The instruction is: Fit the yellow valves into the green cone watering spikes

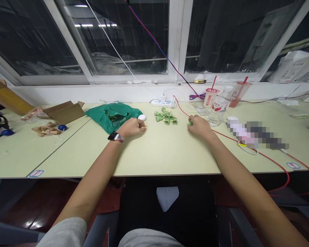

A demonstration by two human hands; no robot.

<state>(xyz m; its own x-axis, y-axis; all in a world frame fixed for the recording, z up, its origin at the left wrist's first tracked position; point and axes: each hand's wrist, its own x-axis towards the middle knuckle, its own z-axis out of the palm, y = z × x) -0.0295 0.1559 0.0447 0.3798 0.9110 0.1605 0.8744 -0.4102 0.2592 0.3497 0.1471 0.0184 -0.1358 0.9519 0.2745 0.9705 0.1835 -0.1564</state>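
My left hand [130, 127] is closed in a pinch above the table, beside a green plastic bag [110, 113]. Between its fingertips pokes a thin, light-brown stick-like piece [144, 127], too small to name surely. On the right, my right hand [199, 126] is closed on a small green plastic piece [190, 122], mostly covered by the fingers. Between both hands, a little farther back, lies a pile of green, cup-ended plastic pieces [167, 121], some with yellowish tips. A round white object [142, 117] sits next to the bag, just behind my left hand.
A clear bottle [218, 108] and a drink cup [210, 97] stand behind my right hand. A power strip [163, 102] lies along the wall. Red cable [229, 137] crosses the right side. At left are an open cardboard box [64, 113] and wooden pieces [47, 129].
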